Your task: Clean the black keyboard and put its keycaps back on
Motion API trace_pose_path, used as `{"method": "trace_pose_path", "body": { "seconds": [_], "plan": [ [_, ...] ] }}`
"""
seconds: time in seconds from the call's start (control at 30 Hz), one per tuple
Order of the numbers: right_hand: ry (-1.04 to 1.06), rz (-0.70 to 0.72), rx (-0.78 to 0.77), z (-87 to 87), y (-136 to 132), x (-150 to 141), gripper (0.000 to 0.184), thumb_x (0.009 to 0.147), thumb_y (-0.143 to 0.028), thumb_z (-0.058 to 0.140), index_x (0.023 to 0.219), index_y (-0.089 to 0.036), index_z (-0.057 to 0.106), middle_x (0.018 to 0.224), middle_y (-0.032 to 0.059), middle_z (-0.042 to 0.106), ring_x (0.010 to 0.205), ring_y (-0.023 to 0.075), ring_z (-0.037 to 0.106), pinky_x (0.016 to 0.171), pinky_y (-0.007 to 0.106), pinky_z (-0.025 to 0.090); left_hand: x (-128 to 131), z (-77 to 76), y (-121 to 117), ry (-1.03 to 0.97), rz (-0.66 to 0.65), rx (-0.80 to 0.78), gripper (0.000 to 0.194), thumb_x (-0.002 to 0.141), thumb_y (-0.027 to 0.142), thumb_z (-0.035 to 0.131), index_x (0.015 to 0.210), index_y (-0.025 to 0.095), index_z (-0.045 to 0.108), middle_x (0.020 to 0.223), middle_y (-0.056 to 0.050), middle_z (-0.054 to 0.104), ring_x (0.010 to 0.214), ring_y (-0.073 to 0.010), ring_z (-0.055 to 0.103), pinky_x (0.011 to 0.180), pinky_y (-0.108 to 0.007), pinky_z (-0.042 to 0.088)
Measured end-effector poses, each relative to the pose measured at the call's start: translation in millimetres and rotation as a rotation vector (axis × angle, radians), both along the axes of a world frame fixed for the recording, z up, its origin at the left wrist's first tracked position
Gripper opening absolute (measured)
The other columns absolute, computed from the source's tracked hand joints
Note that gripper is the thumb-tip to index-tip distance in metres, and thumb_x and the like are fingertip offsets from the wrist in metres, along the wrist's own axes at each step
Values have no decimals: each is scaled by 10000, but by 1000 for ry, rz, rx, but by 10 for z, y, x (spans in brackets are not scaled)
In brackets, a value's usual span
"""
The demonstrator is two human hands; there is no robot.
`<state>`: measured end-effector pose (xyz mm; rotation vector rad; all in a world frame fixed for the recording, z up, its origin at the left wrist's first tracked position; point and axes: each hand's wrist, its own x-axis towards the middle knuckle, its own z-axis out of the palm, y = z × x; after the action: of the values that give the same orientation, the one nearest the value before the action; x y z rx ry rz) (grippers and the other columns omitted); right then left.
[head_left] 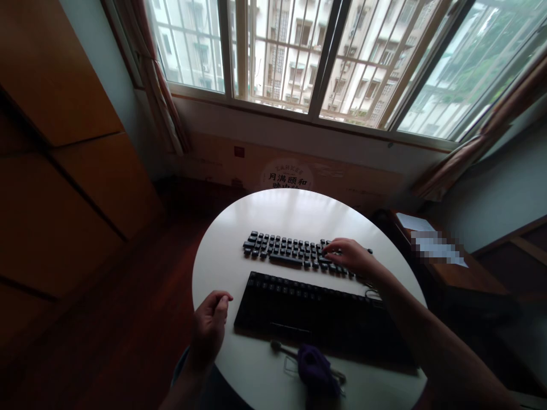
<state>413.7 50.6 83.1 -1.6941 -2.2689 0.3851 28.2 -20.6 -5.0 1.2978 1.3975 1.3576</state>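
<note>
Loose black keycaps lie on the round white table, laid out in rows like a keyboard, long space bar included. My right hand is over the right part of these rows, its fingertips closed at a keycap. Nearer to me is the black keyboard; keycaps show along its upper rows, while the dark lower part looks bare. Beyond the keyboard's left end, my left hand is held curled at the table's edge. What it holds, if anything, is hidden.
A purple cloth, a dark-tipped brush and a bent wire tool lie at the table's near side. Wooden cabinets stand left. At right is a brown desk with papers. Barred windows are ahead.
</note>
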Motion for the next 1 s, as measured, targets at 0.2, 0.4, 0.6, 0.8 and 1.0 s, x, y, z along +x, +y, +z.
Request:
{"method": "trace_pose_path", "body": {
  "seconds": [0.2, 0.4, 0.6, 0.8, 1.0],
  "plan": [
    [53, 30, -98, -105, -766, -138, 154, 877, -290, 682, 1000, -260, 770, 1055, 43, 727, 1018, 232, 652, 916, 352, 486, 32, 62, 35, -8, -51, -32, 274, 849, 447, 535, 786, 189, 602, 506, 65, 406, 473, -122, 387, 447, -227, 347],
    [36, -21, -109, -286, -955, -241, 146, 859, -233, 699, 990, -233, 763, 1046, 50, 720, 1003, 226, 643, 926, 343, 485, 30, 27, 37, -8, -37, -2, 259, 851, 435, 539, 796, 189, 600, 514, 62, 432, 492, -129, 412, 471, -229, 372],
    [-54, -42, -81, -282, -967, -335, 143, 852, -214, 698, 970, -240, 775, 1035, 50, 718, 997, 228, 640, 908, 340, 482, 8, -13, 17, 5, -20, 29, 254, 860, 421, 534, 790, 189, 608, 520, 55, 453, 501, -133, 437, 483, -230, 383],
    [-127, -63, -81, -263, -1016, -412, 139, 874, -206, 674, 964, -230, 778, 1067, 61, 713, 1006, 234, 646, 907, 338, 483, -1, -41, 18, 14, -41, 39, 233, 872, 395, 531, 801, 189, 612, 529, 53, 448, 503, -134, 432, 489, -233, 388],
    [-142, -88, -84, -276, -1048, -447, 155, 885, -199, 656, 987, -215, 772, 1069, 66, 713, 984, 228, 656, 888, 323, 485, 6, -45, 12, 10, -55, 34, 216, 874, 385, 535, 811, 191, 608, 535, 56, 429, 501, -130, 417, 485, -231, 382]
  ]
}}
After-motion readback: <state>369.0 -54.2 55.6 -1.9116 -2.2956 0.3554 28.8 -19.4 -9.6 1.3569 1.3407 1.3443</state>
